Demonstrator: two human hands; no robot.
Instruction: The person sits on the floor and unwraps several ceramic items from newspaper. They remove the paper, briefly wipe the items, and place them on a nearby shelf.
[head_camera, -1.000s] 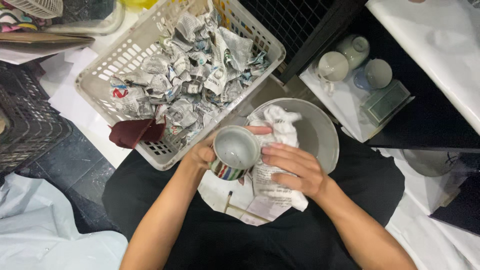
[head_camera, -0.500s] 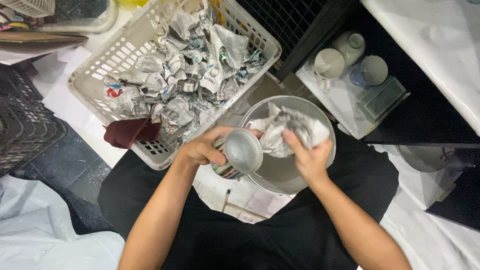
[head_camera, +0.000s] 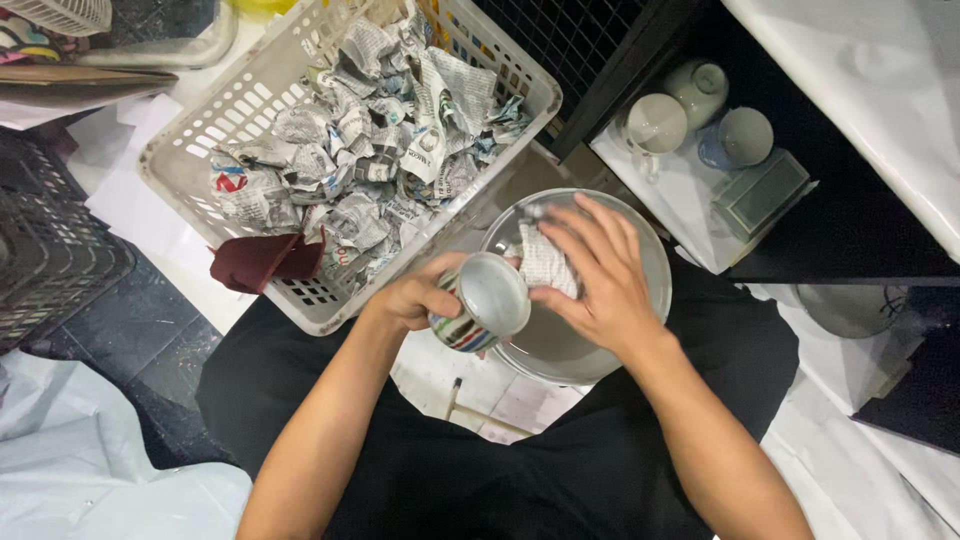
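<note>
While I watched from the head camera, I logged these:
Basket: white plastic basket, full of crumpled newspaper, sat upper left.
Bowl: grey bowl lay just beside it.
Right hand: right hand pressed flat, fingers spread, on a paper wad over the bowl.
Left hand: left hand gripped the striped cup, tilted, at the bowl's near rim.

Grey-green flat box beside cups
</note>
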